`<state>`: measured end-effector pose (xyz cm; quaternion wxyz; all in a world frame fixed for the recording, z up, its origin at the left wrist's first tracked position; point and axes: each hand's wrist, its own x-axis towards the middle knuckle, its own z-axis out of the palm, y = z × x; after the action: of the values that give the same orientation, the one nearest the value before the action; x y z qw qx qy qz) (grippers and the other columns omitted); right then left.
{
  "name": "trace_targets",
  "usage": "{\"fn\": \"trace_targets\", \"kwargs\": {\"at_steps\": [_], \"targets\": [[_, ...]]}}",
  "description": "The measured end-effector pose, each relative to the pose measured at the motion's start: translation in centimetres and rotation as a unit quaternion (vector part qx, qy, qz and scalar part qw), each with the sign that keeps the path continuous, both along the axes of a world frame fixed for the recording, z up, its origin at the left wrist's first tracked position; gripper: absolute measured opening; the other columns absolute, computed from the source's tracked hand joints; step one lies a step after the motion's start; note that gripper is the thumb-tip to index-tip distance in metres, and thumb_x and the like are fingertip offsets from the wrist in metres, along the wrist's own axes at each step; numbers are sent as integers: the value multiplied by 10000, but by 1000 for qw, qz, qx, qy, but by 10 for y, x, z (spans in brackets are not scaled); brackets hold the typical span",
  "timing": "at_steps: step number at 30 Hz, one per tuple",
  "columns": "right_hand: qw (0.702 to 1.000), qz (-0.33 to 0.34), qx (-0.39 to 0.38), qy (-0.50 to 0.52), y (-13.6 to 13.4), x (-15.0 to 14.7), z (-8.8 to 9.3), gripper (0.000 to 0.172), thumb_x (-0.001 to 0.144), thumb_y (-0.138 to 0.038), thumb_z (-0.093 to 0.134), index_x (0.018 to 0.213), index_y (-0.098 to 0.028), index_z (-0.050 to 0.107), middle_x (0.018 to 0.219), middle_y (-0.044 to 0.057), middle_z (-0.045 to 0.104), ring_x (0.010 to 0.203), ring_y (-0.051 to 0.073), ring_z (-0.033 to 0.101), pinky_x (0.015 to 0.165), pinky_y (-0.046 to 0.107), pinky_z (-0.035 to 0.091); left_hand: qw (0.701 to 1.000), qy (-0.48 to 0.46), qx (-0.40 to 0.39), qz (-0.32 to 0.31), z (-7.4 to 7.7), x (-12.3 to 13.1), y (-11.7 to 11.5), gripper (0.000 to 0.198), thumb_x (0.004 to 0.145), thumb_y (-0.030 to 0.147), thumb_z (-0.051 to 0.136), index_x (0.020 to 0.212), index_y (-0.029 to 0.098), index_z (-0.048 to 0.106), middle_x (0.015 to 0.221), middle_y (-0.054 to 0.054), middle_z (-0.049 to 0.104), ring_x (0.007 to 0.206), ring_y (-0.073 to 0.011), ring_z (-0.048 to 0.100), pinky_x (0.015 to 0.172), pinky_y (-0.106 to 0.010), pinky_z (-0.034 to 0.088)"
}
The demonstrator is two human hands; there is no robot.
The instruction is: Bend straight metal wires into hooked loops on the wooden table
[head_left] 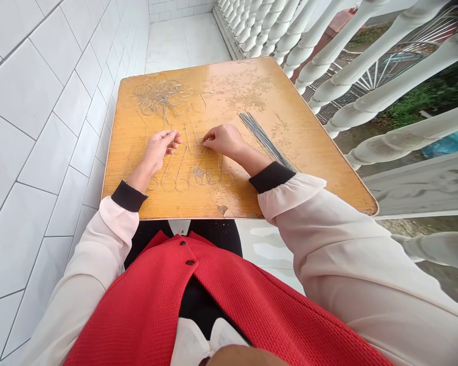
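My left hand (160, 148) is over the left part of the wooden table, thumb and forefinger pressed together and the other fingers curled. Whatever it may pinch is too thin to make out. Across from it, my right hand (225, 140) pinches a thin metal wire (198, 139) at its fingertips, palm down. Below and between the hands lie several bent wires with looped ends (182, 184), spread in a row. A small patch of silvery bits (198, 172) rests among them.
On the table (320, 168), a tangled heap of bent wires (164, 96) lies at the back left. A bundle of straight wires (265, 140) sits right of my right hand. A white tiled wall (41, 127) borders the left side, and a white balustrade (339, 86) the right.
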<state>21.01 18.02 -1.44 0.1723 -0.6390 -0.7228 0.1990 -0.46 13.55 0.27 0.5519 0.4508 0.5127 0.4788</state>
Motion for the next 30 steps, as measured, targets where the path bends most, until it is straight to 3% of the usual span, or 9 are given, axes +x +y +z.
{"fn": "trace_targets", "kwargs": {"at_steps": [5, 14, 21, 30], "targets": [[999, -3, 15, -36, 0, -7, -1, 162, 852, -136, 689, 941, -193, 812, 1081, 141, 810, 1043, 324, 733, 952, 446, 555, 1000, 8, 7, -3, 1, 0, -1, 223, 1027, 297, 656, 851, 161, 675, 772, 0, 718, 617, -31, 599, 582, -144, 424], [999, -11, 31, 0, 14, -15, -9, 158, 831, -152, 702, 914, -215, 821, 1041, 112, 815, 1028, 309, 733, 942, 430, 566, 1000, 4, 7, -10, 2, 1, -4, 227, 1034, 259, 639, 833, 161, 682, 748, 7, 703, 601, -29, 582, 572, -143, 411], [1000, 5, 27, 2, 12, 3, 0, 220, 825, -143, 707, 989, -220, 831, 1095, 107, 821, 1020, 298, 743, 962, 446, 574, 1000, 8, 4, -12, 2, 2, -4, 219, 1018, 265, 666, 825, 163, 680, 750, 8, 700, 604, -29, 583, 579, -145, 409], [997, -36, 61, 19, 11, 20, 8, 342, 858, -63, 575, 1042, -190, 833, 1073, 99, 826, 1004, 281, 746, 969, 438, 553, 1000, 5, 14, -17, 2, 1, -6, 231, 1034, 230, 626, 821, 164, 683, 746, 5, 696, 608, -33, 576, 581, -151, 410]]}}
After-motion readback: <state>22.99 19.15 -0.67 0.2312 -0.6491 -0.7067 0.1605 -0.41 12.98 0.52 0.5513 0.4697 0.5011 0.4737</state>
